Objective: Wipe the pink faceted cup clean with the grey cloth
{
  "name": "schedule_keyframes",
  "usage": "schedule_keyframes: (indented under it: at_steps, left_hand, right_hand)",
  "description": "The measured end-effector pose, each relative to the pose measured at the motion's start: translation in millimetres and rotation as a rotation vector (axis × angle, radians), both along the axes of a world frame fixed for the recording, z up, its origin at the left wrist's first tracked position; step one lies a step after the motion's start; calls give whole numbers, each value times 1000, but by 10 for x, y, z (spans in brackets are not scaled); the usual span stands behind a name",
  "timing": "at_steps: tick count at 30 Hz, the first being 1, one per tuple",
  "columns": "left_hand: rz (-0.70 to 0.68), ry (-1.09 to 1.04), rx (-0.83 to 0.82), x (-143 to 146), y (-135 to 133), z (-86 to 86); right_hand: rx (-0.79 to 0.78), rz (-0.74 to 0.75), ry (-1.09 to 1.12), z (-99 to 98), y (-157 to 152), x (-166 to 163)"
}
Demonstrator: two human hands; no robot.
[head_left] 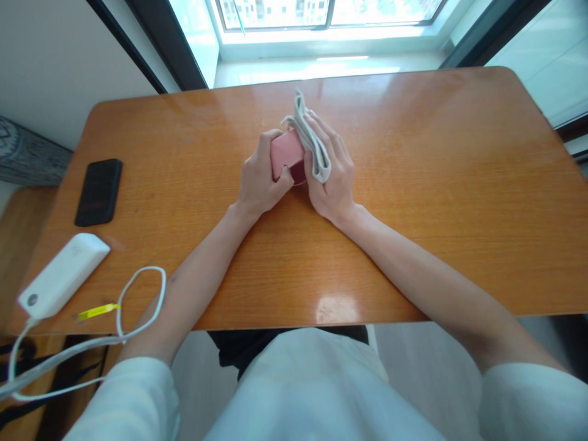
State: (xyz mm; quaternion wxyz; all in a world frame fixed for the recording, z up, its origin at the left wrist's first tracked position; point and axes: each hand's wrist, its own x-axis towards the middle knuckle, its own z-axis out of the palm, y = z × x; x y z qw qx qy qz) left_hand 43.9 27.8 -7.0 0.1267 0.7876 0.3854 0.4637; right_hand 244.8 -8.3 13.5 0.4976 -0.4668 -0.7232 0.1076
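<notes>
My left hand [263, 173] grips a small pink box-shaped object [287, 151] above the middle of the table, thumb on its near side and fingers round its left and far edge. A folded whitish cloth [313, 146] is held in my right hand [336, 165], pressed against the right side of the pink object. The cloth's upper end sticks up past my fingers. What the pink object is exactly, I cannot tell; its right side is partly hidden by the cloth and my right thumb.
On the left of the wooden table [441, 184] lie a black phone [98, 192] and a white oblong device [64, 275]. Its white cable [164, 288], with a yellow tag [98, 312], loops by my left forearm. A window [328, 12] stands beyond the far edge.
</notes>
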Motion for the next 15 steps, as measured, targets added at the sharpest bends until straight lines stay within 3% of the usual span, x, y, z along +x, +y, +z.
schedule_keyframes:
  at_steps: [3, 8, 13, 15]
  left_hand:
    - [19, -5, -12, 21, -30, 48]
    - [44, 6, -36, 36, -22, 30]
    - [-1, -23, -55, 11, -36, 7]
    - [17, 4, -58, 16, -57, 43]
  right_hand:
    - [16, 43, -59, 12, -20, -2]
    - [17, -43, 33, -43, 47, 19]
    - [2, 91, -84, 32, -53, -9]
    - [-4, 69, -53, 27, -40, -6]
